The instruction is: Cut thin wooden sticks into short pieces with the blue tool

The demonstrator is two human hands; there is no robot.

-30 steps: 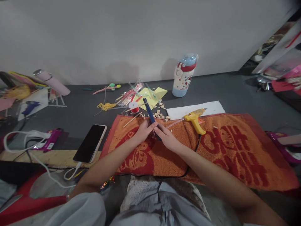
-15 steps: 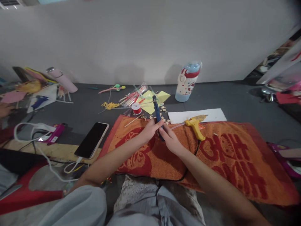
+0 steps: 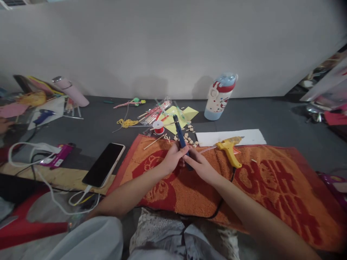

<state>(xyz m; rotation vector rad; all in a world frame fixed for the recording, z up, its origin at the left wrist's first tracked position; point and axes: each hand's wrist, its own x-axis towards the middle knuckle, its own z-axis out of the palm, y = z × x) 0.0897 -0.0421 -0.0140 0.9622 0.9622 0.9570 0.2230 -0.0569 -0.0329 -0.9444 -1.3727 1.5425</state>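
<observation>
One dark bench [image 3: 260,117] carries an orange towel [image 3: 202,191] across its near side, with a white board [image 3: 210,138] at the towel's far edge, a bottle [image 3: 220,98] standing beyond it, a phone [image 3: 104,165] to its left and a yellow glue gun [image 3: 229,148] lying over that far edge. Above the towel's middle, the left hand [image 3: 172,158] and the right hand [image 3: 202,168] have their fingers curled closed around a dark blue tool [image 3: 179,133], undersides hidden, its tip pointing past the far edge. Just beyond the towel sit a red-and-white spool [image 3: 158,129] and, smaller again, scattered wooden bits [image 3: 187,137].
</observation>
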